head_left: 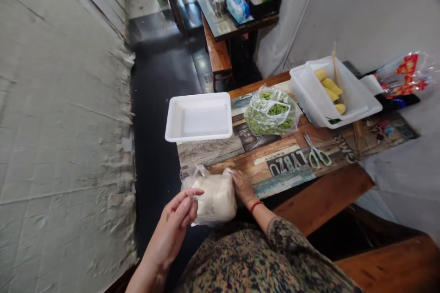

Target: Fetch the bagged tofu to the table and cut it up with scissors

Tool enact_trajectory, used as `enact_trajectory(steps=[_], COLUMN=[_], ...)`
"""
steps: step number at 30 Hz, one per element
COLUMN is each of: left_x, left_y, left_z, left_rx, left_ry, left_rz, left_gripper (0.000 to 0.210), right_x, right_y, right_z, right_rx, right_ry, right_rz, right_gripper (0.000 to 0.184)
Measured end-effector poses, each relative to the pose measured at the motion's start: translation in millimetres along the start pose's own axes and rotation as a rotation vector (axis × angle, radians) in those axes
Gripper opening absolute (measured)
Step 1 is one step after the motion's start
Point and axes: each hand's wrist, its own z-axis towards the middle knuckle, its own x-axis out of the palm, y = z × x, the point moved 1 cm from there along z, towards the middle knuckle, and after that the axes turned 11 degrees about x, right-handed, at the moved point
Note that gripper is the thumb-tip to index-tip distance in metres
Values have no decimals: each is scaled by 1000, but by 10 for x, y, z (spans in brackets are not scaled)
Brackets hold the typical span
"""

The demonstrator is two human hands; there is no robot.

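Note:
A clear plastic bag packed with a pale off-white block [216,198] lies at the near left edge of the table; what the block is I cannot tell. My right hand [243,187], with a red cord at the wrist, grips the bag's right upper corner. My left hand [180,210] is raised at the bag's left side, fingers curled and thumb near the index finger. Whatever it may pinch is too small to make out. Beyond the bag, a white plastic tray [199,137] overhangs the table's left end.
On the wood-patterned table [223,158] sit a bag of green vegetable pieces [270,112], green-handled scissors [318,158] and a white tub [364,112] holding yellow pieces and sticks. Brown benches [326,201] stand at the near right. Farther off, another table [206,2] carries wipes and jars.

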Motion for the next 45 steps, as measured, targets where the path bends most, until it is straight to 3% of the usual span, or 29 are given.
enact_trajectory(steps=[2, 4, 6, 8, 10, 14, 17, 19, 22, 28, 31, 35, 37, 40, 43, 45], left_x=[-97, -148, -145, -97, -32, 102, 229, 313, 396, 394, 358, 264, 182, 33, -109, -193], left_y=[-16, -109, -307, -606, -970, -1678, -1973, -2012, -1839, -1058, -822, -733, -670, -441, -77, 199], left_z=[-56, -118, -163, -159, -86, 216, 497, 699, 1058, 1811, 1988, 2042, 2005, 1824, 1485, 1215], left_rx=[14, 42, 106, 220, 385, 831, 876, 828, 702, 351, 350, 452, 537, 549, 407, 210], left_ry=[13, 29, 59, 121, 158, 76, 13, -1, -35, -176, -137, -119, -222, -415, -534, -498], left_rz=[45, 56, 11, -42, -46, -17, -10, -9, -18, 58, 238, 716, 891, 891, 724, 624], left_gripper=[47, 48, 50, 52, 50, 46, 44, 44, 41, 41, 41, 47, 56, 63, 60, 59], right_x=[-213, -588, -911, -1037, -963, -606, -499, -525, -606, -810, -1048, -1275, -1154, -612, 11, 203], right_y=[-167, -526, -906, -1140, -1165, -923, -855, -888, -952, -1038, -1252, -1516, -1420, -879, -143, 157], right_z=[43, 118, 194, 240, 248, 204, 171, 154, 148, 232, 322, 527, 635, 718, 730, 765], right_rx=[75, 163, 237, 258, 219, 124, 98, 86, 61, 72, 160, 296, 302, 217, 2, -111], right_ry=[-106, -215, -303, -324, -288, -235, -230, -216, -177, -146, -188, -266, -261, -157, 35, 131], right_rz=[-48, -87, -120, -145, -161, -187, -187, -174, -148, -111, -107, -112, -107, -67, 23, 82], right_gripper=[46, 49, 49, 47, 45, 47, 48, 49, 50, 53, 52, 53, 55, 54, 45, 41])
